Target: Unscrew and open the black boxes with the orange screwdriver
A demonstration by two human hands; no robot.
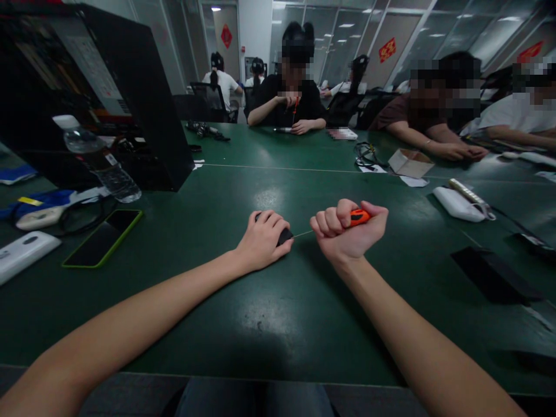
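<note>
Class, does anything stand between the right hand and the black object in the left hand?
Nothing visible does; only the thin shaft of the orange-handled tool crosses the gap from the right hand towards the black object.

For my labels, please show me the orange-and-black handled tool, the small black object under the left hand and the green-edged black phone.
Orange-and-black handled tool (359, 217), head view: its handle.
Small black object (285, 236), head view: its uncovered end.
Green-edged black phone (103, 238), head view: its screen.
</note>
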